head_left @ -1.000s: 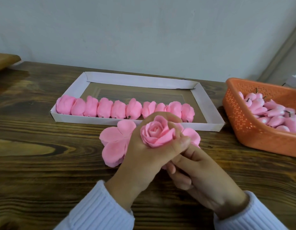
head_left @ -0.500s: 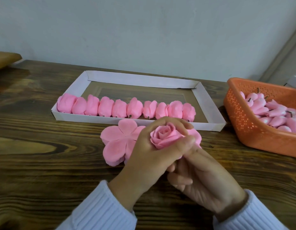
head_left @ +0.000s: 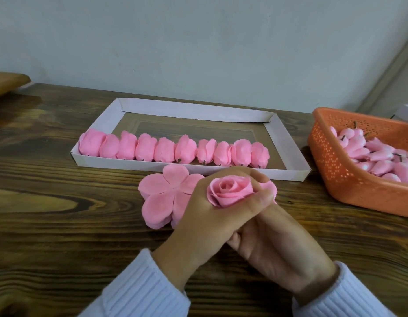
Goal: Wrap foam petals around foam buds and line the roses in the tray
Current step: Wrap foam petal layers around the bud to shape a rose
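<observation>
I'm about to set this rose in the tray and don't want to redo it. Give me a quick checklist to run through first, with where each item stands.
1. Grip on the rose: the left hand curls round it. Ok.
2. Petals wrapped shut: the top shows a tight spiral. Ok.
3. Rose base and the right hand hold: hidden under the left hand. Cannot tell.
4. Room in the tray: bare floor right of the row of roses. Ok.
5. Petal stack for the next one: lies on the table by the tray. Ok.
6. Buds in the basket: plenty. Ok.
</observation>
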Action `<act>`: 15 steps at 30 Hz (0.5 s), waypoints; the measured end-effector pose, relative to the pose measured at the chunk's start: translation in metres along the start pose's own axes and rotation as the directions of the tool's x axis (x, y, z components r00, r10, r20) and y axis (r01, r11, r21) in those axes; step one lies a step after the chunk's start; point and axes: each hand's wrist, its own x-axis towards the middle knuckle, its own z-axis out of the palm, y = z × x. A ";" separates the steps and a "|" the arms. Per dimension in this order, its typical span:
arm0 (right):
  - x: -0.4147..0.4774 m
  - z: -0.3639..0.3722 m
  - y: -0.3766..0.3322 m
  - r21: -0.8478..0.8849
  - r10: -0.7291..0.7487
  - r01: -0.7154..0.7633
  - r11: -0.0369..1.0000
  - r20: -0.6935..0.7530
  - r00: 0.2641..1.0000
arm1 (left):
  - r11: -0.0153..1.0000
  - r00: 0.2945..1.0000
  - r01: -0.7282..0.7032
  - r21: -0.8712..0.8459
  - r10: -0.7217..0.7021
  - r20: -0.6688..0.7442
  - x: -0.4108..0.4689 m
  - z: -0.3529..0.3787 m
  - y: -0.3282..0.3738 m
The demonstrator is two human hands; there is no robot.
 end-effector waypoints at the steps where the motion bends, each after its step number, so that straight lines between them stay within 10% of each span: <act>1: 0.000 0.000 0.001 0.003 -0.030 0.030 1.000 0.007 1.000 | 1.000 1.000 -0.026 0.000 0.026 0.004 0.000 0.000 0.000; 15: -0.001 -0.001 -0.001 -0.012 -0.018 0.018 1.000 0.004 1.000 | 0.998 0.998 -0.051 0.047 0.048 0.049 0.001 0.000 0.003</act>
